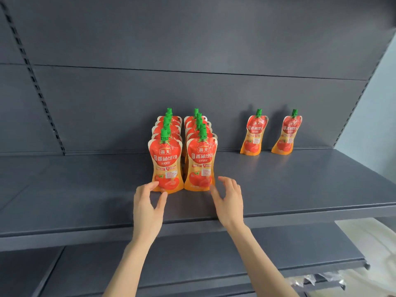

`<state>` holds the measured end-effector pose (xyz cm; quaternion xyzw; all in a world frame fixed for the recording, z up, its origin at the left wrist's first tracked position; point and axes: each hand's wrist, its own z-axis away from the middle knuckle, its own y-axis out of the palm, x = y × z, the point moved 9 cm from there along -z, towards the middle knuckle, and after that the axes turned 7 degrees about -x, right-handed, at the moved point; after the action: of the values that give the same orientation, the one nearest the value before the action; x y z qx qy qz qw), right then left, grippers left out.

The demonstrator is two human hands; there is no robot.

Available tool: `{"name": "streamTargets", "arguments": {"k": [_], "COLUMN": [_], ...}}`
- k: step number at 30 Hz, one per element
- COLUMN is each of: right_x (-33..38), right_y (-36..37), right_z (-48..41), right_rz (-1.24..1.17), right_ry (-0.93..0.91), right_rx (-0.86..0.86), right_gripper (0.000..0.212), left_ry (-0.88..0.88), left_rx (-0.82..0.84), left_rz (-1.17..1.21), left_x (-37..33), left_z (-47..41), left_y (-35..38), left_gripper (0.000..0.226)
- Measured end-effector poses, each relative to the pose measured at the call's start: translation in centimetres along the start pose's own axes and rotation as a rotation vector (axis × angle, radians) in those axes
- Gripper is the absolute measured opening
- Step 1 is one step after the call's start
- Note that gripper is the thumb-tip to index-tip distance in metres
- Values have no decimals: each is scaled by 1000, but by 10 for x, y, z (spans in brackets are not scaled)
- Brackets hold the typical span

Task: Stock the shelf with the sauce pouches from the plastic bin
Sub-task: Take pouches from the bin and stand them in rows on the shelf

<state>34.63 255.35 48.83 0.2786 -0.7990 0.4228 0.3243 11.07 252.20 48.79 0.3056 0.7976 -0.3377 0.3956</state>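
Note:
Two rows of red and orange sauce pouches with green caps stand upright on the dark grey shelf [85,189], several deep. The left row's front pouch [166,166] and the right row's front pouch [201,163] face me. My left hand [147,209] is spread just below and left of the left front pouch, fingertips near its base, holding nothing. My right hand [229,202] is spread just right of the right front pouch, also holding nothing. Two single pouches [254,133] [287,133] lean against the back panel further right. The plastic bin is out of view.
A lower shelf [192,260] sits beneath, its front edge nearer me. Slotted uprights [40,95] run up the back panel on the left and right. Pale floor and some clear plastic wrapping [321,279] show at the bottom right.

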Motion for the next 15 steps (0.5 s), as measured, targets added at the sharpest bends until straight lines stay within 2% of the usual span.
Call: {"name": "streamTargets", "arguments": {"k": [3, 8, 12, 15], "right_x": [-7, -43, -108, -174], "right_y": [-32, -112, -190, -250], "right_z": [14, 47, 90, 139], "right_rz": [-50, -99, -86, -52], "right_ry": [-2, 38, 150, 282], "right_rx": [-25, -117, -184, -192], "right_gripper": [26, 15, 13, 13], "left_ry": [82, 164, 144, 63], "left_rx": [44, 243, 451, 603], "left_rz": [61, 154, 190, 197], "left_x": [-30, -91, -120, -129], "left_z": [23, 77, 160, 249], "left_y": [14, 63, 122, 168], "left_gripper": [27, 24, 21, 21]}}
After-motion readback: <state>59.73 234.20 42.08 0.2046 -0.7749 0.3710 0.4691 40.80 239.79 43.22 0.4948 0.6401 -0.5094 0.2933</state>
